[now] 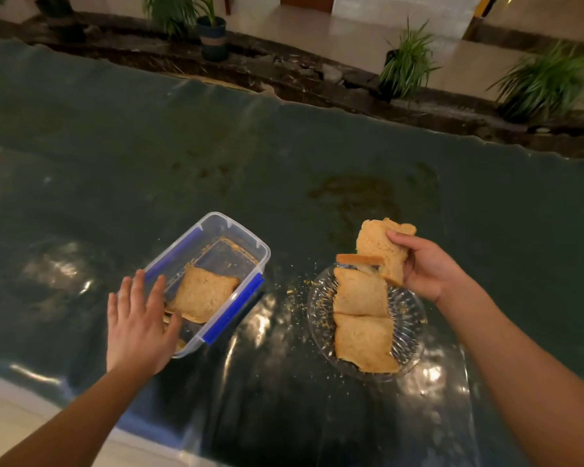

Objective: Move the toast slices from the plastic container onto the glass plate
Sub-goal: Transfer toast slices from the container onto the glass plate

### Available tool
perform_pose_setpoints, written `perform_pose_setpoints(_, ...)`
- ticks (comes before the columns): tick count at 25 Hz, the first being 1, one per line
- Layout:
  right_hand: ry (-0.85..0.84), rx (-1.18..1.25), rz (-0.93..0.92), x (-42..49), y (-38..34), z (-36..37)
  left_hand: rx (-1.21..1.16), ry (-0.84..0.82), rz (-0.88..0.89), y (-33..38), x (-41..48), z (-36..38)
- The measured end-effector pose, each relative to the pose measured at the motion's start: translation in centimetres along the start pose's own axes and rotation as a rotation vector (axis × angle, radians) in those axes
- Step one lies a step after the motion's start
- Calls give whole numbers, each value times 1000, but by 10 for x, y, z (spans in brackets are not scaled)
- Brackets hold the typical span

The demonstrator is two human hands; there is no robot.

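Right hand pinches one toast slice between thumb and fingers, tilted above the far edge of the glass plate. Two slices lie flat on the plate, a third leans at its far rim. Left hand, fingers spread and holding nothing, sits at the near-left end of the plastic container, where one slice remains. Crumbs scattered between container and plate on the dark green table cover.
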State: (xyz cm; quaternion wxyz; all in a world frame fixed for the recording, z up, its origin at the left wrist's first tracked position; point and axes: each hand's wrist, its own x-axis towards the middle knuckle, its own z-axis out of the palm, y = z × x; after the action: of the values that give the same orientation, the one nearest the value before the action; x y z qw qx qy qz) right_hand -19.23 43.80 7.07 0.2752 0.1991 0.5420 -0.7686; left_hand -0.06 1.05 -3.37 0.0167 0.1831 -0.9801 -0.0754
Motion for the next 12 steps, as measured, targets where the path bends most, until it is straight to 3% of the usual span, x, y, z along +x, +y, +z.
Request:
perform_pose_setpoints(7, 10, -124, 54, 13, 30, -67, 8, -20, -8, 1, 0, 0)
perform_pose_setpoints(12, 138, -236, 160, 9, 65, -99, 7, -25, -9, 4, -1, -4)
